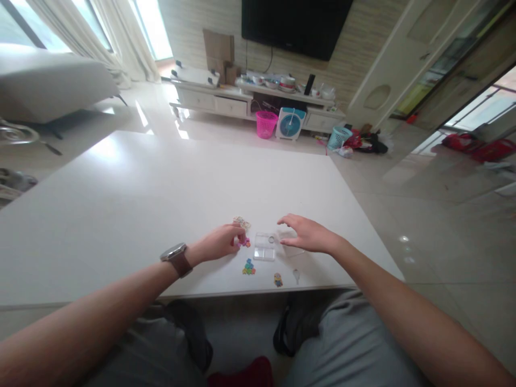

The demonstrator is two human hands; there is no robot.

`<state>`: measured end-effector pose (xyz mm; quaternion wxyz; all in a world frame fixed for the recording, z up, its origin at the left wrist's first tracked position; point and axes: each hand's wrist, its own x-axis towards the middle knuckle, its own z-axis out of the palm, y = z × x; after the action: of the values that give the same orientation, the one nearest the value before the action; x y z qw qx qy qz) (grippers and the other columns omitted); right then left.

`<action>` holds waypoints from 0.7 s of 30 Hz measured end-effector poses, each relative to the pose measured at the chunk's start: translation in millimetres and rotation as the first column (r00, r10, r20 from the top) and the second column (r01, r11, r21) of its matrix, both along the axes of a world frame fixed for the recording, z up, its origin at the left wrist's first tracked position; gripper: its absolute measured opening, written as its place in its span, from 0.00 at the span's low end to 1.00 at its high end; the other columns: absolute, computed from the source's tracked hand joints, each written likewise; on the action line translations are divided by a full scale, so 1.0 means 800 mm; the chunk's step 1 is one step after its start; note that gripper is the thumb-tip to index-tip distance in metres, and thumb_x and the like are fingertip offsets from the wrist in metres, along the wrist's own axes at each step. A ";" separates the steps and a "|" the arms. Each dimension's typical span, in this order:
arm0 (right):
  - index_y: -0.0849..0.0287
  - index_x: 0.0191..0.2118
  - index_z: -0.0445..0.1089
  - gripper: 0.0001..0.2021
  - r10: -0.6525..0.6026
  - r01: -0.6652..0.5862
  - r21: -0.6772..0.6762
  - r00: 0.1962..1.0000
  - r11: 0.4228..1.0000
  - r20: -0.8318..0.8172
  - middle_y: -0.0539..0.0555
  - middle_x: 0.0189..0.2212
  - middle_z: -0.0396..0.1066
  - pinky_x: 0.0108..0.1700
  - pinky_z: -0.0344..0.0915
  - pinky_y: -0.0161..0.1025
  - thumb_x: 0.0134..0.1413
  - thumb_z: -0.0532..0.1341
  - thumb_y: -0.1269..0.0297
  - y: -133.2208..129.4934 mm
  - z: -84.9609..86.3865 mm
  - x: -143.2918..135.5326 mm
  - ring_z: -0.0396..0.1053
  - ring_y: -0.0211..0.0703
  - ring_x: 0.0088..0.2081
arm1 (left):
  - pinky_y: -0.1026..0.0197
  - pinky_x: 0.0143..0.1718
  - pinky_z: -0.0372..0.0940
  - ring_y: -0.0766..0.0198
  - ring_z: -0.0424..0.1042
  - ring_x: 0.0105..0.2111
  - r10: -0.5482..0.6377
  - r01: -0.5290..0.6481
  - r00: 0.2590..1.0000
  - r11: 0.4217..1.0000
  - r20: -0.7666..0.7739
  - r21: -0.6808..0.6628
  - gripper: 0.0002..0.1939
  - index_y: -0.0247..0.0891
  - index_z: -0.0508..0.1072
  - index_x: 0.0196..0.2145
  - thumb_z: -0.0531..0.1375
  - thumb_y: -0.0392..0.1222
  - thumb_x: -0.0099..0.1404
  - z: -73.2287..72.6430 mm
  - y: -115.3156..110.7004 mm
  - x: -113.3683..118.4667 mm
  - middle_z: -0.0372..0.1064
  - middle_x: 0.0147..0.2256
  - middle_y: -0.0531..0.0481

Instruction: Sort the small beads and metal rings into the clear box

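My left hand (229, 239), with a watch (176, 258) on its wrist, has its fingers bent together at a cluster of small pink and purple pieces (245, 243). Anything pinched there is hidden by the fingertips. My right hand (307, 233) is open, thumb and fingers apart, over a clear plastic piece (297, 251) it partly covers. Between the hands lies a clear, divided plastic case (264, 254) with a small ring-shaped item (271, 239) at its right edge. A pile of tiny multicoloured bits (242, 221) sits just beyond my left fingers.
Nearer the table's front edge are blue, green and yellow pieces (249, 267), a yellow-and-blue cartoon figure (278, 279) and a pale key-shaped item (296, 276). The white table (226, 183) extends far ahead. Beyond it stand a pink basket (266, 125) and a fan (290, 124).
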<state>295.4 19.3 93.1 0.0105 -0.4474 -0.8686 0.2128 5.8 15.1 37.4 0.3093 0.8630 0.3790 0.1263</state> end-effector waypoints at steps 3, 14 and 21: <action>0.58 0.53 0.67 0.20 0.027 -0.027 -0.020 1.000 0.999 -0.001 0.60 0.52 0.69 0.55 0.63 0.44 0.56 0.64 0.59 -0.005 -0.006 -0.002 0.68 0.49 0.52 | 0.63 0.32 0.61 0.63 0.68 0.32 0.016 -0.016 1.000 1.000 -0.008 0.023 0.08 0.38 0.74 0.35 0.58 0.32 0.57 0.002 0.001 -0.001 0.70 0.36 0.47; 0.59 0.51 0.69 0.16 0.071 -0.072 -0.089 0.997 0.993 -0.008 0.60 0.50 0.69 0.53 0.64 0.43 0.58 0.61 0.61 -0.006 -0.005 -0.005 0.69 0.48 0.49 | 0.63 0.31 0.62 0.64 0.69 0.30 0.278 -0.275 0.960 0.960 -0.046 0.060 0.07 0.37 0.74 0.33 0.59 0.41 0.59 -0.011 0.048 -0.052 0.73 0.32 0.47; 0.59 0.52 0.69 0.17 0.076 -0.075 -0.068 0.997 0.995 0.015 0.60 0.51 0.68 0.55 0.63 0.43 0.59 0.60 0.62 -0.006 -0.006 -0.007 0.69 0.49 0.50 | 0.63 0.30 0.60 0.64 0.68 0.29 0.265 -0.261 0.961 0.964 -0.077 0.051 0.09 0.37 0.74 0.33 0.59 0.44 0.59 -0.021 0.039 -0.034 0.73 0.33 0.47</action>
<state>289.9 14.6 88.4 -0.0203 -0.4163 -0.8773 0.2380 -21.7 46.5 20.5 0.2561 0.8156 0.5002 0.1379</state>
